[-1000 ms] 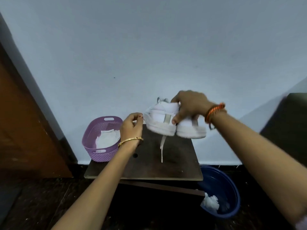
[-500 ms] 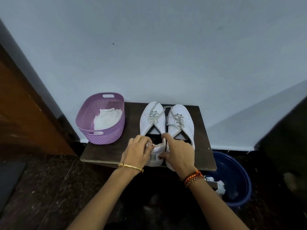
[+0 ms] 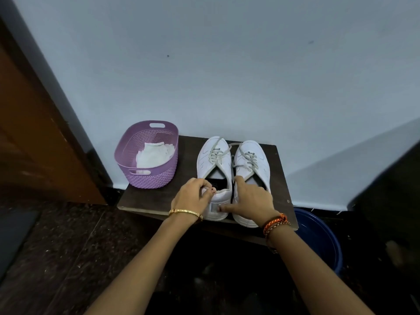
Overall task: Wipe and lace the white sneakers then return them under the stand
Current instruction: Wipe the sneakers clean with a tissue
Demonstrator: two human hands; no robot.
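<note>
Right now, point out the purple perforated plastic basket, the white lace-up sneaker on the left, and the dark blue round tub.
purple perforated plastic basket (image 3: 156, 178): head view, front wall.
white lace-up sneaker on the left (image 3: 205, 155): head view, toe upper.
dark blue round tub (image 3: 318, 237): head view, inner wall.

Bare forearms, no sleeves. Left wrist: thin gold bangle (image 3: 185, 212). Right wrist: orange-red braided thread bands (image 3: 276, 223). Dark polish on left thumbnail (image 3: 213, 190).

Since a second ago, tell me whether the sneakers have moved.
Yes. The sneakers were held in the air above the stand; they have come down and now rest side by side on its top, right of the purple basket.
</note>
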